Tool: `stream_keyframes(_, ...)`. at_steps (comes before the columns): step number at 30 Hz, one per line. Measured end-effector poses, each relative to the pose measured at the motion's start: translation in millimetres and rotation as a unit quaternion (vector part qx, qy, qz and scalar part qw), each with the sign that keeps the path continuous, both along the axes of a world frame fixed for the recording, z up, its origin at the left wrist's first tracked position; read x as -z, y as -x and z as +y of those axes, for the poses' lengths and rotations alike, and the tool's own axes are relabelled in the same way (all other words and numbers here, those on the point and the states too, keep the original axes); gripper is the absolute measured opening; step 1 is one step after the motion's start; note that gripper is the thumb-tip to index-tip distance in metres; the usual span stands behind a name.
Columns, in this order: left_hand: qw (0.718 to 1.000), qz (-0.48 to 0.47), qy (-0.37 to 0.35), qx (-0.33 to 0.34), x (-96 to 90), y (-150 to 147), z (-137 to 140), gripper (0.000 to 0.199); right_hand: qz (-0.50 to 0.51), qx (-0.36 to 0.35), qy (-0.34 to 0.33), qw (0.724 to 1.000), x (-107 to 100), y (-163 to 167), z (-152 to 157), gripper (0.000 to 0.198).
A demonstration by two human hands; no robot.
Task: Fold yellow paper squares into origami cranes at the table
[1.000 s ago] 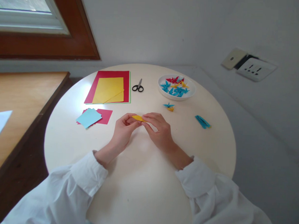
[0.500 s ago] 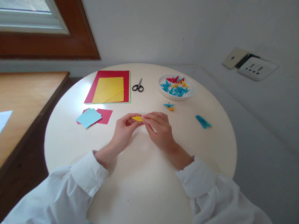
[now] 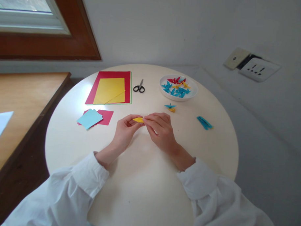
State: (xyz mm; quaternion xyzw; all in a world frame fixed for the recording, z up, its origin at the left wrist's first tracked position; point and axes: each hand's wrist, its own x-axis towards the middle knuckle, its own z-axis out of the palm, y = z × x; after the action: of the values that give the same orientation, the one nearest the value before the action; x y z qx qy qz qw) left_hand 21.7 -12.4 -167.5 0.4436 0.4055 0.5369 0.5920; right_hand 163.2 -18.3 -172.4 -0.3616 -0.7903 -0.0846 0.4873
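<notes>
- The bare left hand (image 3: 125,129), angled inward, pinches the small, pointed, folded yellow paper piece (image 3: 138,119) between thumb and fingers.
- The bare right hand (image 3: 162,130) slants in opposite, its fingertips closed on the piece's right end.
- They hold it over the round, cream-white table (image 3: 143,182).
- Fingers cover that right end; the folds are too small to read.
- The white cloth sleeves (image 3: 89,175) run off the bottom edge.

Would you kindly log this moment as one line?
left hand: holding folded yellow paper; right hand: holding its right end; scissors: on table; white dish: holding paper cranes
</notes>
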Motion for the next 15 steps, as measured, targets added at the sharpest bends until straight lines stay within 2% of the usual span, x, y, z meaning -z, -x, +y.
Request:
stream_keyframes(6, 1.000, -0.011, 0.006, 0.002, -2.6, -0.3, -1.1, 0.019, 0.017, -0.011, 0.047, 0.999, 0.9, -0.1, 0.4, 0.021)
stream_keyframes(15, 0.997, -0.068, 0.030, 0.035, -4.8, -1.2, -3.1, 0.015, 0.053, -0.010, 0.050, 0.997, 1.8, 0.5, 0.2, 0.018)
